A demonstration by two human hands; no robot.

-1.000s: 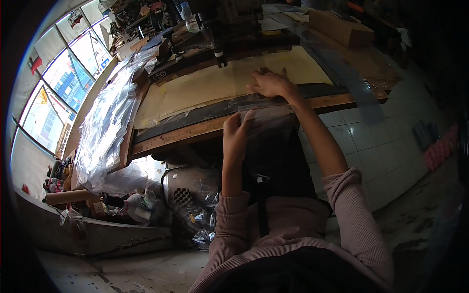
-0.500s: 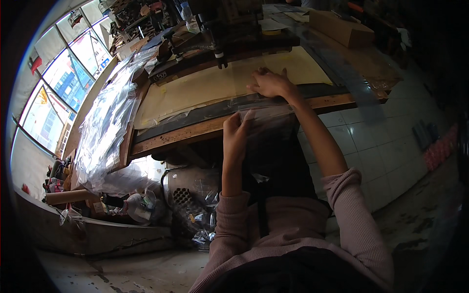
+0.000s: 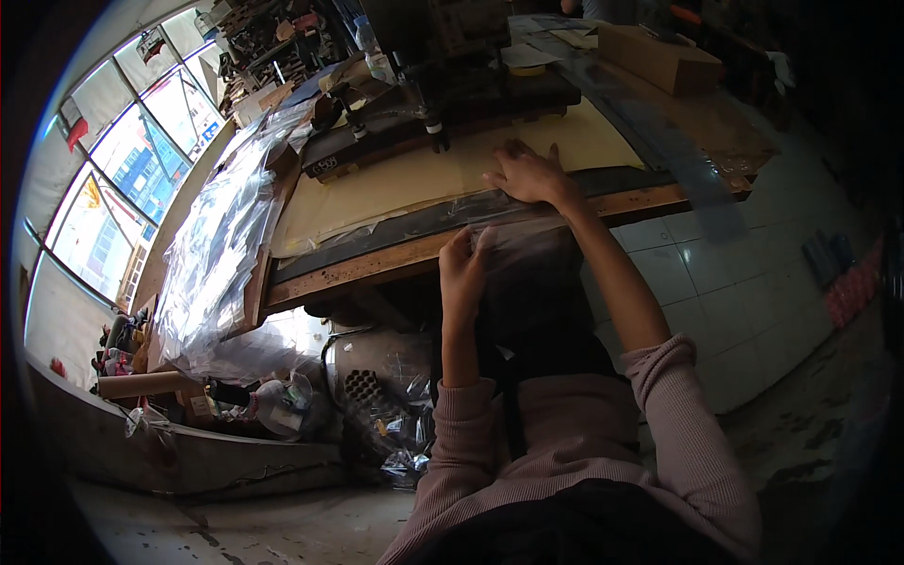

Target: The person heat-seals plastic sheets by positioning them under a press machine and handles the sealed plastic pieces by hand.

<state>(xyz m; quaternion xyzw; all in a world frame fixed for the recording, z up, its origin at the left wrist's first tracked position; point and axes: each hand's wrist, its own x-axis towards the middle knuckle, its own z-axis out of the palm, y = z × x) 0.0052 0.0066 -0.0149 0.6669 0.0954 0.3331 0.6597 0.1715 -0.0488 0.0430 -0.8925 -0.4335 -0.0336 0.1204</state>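
A clear plastic sheet (image 3: 527, 240) hangs over the near edge of a wooden workbench (image 3: 377, 268). My left hand (image 3: 463, 268) pinches its lower left edge just below the bench rim. My right hand (image 3: 527, 174) lies flat with spread fingers on the tan board (image 3: 405, 184) on the bench top, pressing the upper part of the sheet down. A dark strip (image 3: 395, 235) runs along the bench front between my hands.
A dark machine (image 3: 443, 85) stands at the back of the bench. A pile of clear plastic bags (image 3: 217, 254) covers the left end. Cardboard box (image 3: 659, 52) at the back right. Bagged clutter and a roll (image 3: 141, 384) lie under the bench. White tiled floor (image 3: 744, 282) on the right.
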